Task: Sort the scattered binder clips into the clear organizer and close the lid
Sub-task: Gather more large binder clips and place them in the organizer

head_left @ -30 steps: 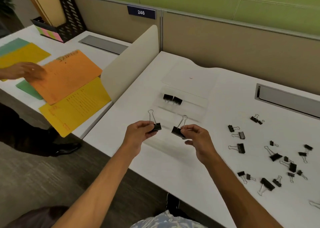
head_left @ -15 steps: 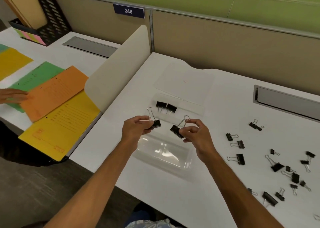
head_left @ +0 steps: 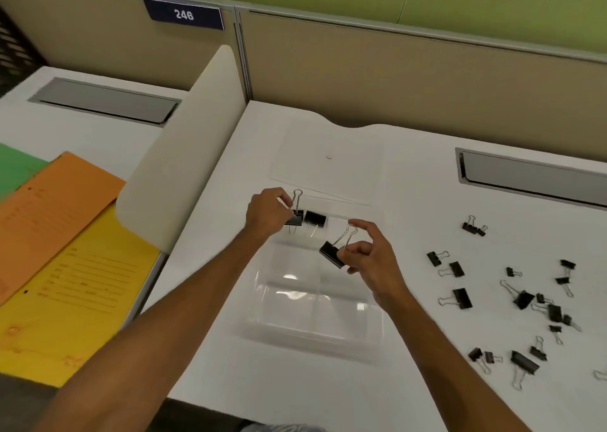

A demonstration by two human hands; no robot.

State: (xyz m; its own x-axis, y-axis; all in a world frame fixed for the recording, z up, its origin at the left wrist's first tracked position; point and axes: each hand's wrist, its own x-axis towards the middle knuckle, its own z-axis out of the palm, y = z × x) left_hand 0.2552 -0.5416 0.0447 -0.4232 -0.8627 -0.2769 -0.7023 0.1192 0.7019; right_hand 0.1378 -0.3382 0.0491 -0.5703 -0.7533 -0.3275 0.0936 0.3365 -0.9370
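Both hands holding binder clips over open organizer

White cubicle desk (head_left: 427, 175), tan partition behind with a blue "246" plate (head_left: 184, 14). Clear organizer (head_left: 315, 303) sits open mid-desk, its lid (head_left: 328, 152) laid flat on the far side. Left hand (head_left: 267, 213) pinches a small black binder clip (head_left: 295, 218) at the far-left compartment, wire handle up, right beside another clip (head_left: 315, 218) lying in the organizer; whether it touches that one can't be told. Right hand (head_left: 371, 260) grips a larger black clip (head_left: 332, 253) by thumb and bent fingers above the organizer's middle, index finger lifted off, clip tilted. Scattered binder clips (head_left: 522, 300) lie loose on the desk to the right, well apart from the organizer. Orange and yellow folders (head_left: 75, 267) on the neighbouring desk left, beyond a white divider (head_left: 184, 168).
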